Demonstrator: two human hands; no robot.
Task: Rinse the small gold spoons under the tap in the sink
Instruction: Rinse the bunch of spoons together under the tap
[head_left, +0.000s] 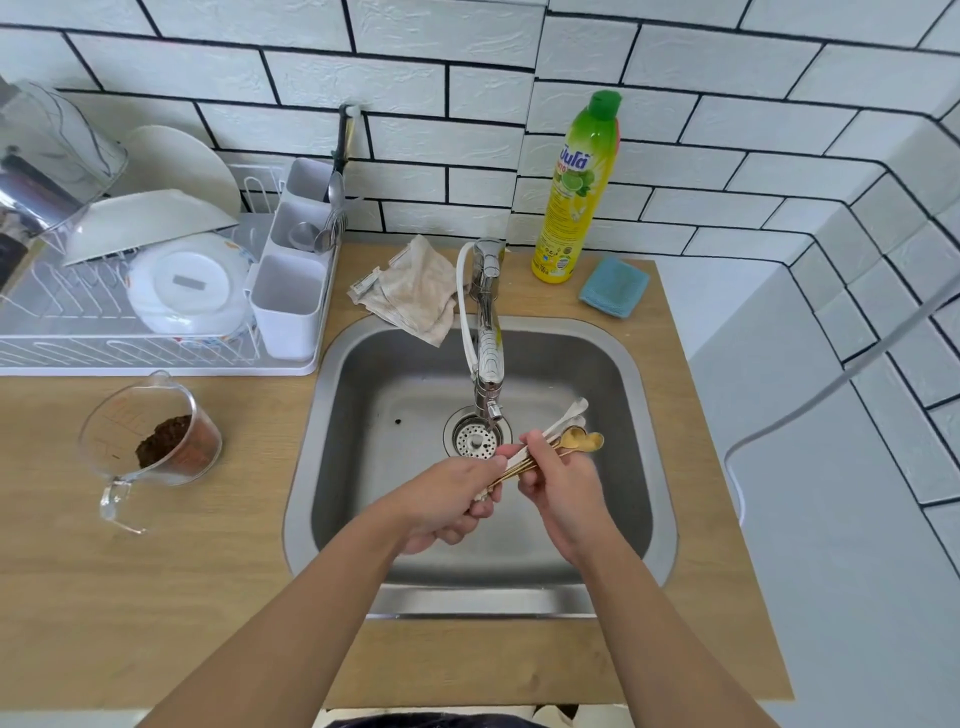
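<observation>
Wooden counter (156, 571) across the lower frame, white-tiled wall (415, 62) along the top. Steel sink (395, 364) sunk into the counter at centre, drain strainer (475, 437) in its floor. White dish rack (130, 332) at upper left, stacked with bowls and plates, cutlery holder (291, 280) on its right side. Chrome tap (487, 322) rising from the back rim of the sink, spout reaching forward over the drain; running water not discernible. Yellow bottle of dish soap (576, 192) with green cap at upper centre right, against the tiles. Crumpled beige cloth (415, 291) left of the tap base, one corner hanging over the sink edge. Clear measuring jug (150, 441) at centre left, dark brown grounds inside. Blue sponge (614, 287) just right of the bottle.

Both forearms entering from the bottom edge, meeting over the middle of the sink. Left hand (447, 504) curled closed around the handle ends of a bundle of spoons. Right hand (558, 483) just right of it, fingers pinched on the middle of the same handles. Gold spoons (576, 441) sticking out up and to the right beyond the right hand, bowls just right of the tap's outlet and above the sink floor. White spoons (566, 418) in the same bundle, lying just above the gold ones.
</observation>
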